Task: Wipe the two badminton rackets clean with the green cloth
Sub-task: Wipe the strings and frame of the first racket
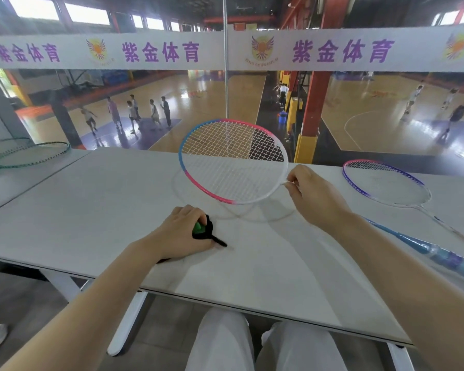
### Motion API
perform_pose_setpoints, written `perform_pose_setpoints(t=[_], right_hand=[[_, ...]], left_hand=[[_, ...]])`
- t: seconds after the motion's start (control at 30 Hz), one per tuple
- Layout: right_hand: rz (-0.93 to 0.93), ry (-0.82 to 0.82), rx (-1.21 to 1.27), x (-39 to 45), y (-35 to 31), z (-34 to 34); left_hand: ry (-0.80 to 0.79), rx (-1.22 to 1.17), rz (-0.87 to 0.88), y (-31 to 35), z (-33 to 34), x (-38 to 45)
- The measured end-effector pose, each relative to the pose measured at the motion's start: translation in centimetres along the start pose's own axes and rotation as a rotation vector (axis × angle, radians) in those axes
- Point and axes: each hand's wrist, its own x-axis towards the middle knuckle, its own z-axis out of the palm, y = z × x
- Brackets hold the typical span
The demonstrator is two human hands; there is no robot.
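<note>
Head view: my right hand pinches the pink-blue racket rim, head lifted at 12 o'clock over the table, while my nearer left hand curls round the green cloth at 6 o'clock of it.

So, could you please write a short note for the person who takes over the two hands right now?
Left hand rests on the white table and grips the bunched green cloth.
Right hand holds the pink-and-blue racket raised, fingers at the base of its head.
Purple racket lies flat on the right.
Cloth touches no racket now; how much wiping is done cannot be told.
</note>
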Motion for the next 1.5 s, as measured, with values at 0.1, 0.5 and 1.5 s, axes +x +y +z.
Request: perform_pose_setpoints(t=[0.1,0.5,1.5], right_hand=[[-0.015,0.019,0.012,0.3,-0.3,-0.8],[-0.12,0.219,0.113,0.4,-2.8,-3.4],[0.172,0.124,0.541,10.6,-4.8,-7.3]], left_hand=[[-0.031,-0.051,-0.031,0.0,-1.5,0.1],[0.453,-1.614,-0.032,6.4,-6.6,0.3],[-0.125,-1.035,-0.007,17.5,0.5,2.7]])
